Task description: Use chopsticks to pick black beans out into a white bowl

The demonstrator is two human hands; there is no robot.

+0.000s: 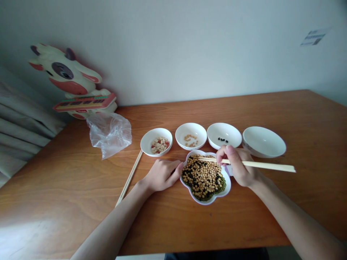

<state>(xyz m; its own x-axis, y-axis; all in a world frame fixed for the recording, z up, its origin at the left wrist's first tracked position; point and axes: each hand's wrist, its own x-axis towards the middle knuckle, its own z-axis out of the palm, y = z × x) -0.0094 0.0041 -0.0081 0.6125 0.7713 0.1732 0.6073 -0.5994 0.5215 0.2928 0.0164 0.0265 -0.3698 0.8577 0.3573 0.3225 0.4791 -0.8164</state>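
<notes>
A flower-shaped dish (227,181) with a pale purple rim holds mixed yellow soybeans (206,174), black beans and green mung beans (222,186). My left hand (164,175) lies on the table at the dish's left side, thumb and fingers closed at its rim. In my right hand (238,165), a pair of wooden chopsticks (268,166) is gripped, tips down among the beans near the dish's far edge. Whether a bean is between the tips, I cannot tell. Behind the dish, one white bowl (189,147) contains some soybeans, and another bowl (224,128) a few black beans.
At the left of the row, a white bowl (143,142) contains peanuts or similar pieces. The rightmost bowl (267,142) shows no contents. A second pair of chopsticks (128,179) lies left of my left hand. Farther back are a crumpled plastic bag (110,133) and a cow-shaped toy keyboard (73,83).
</notes>
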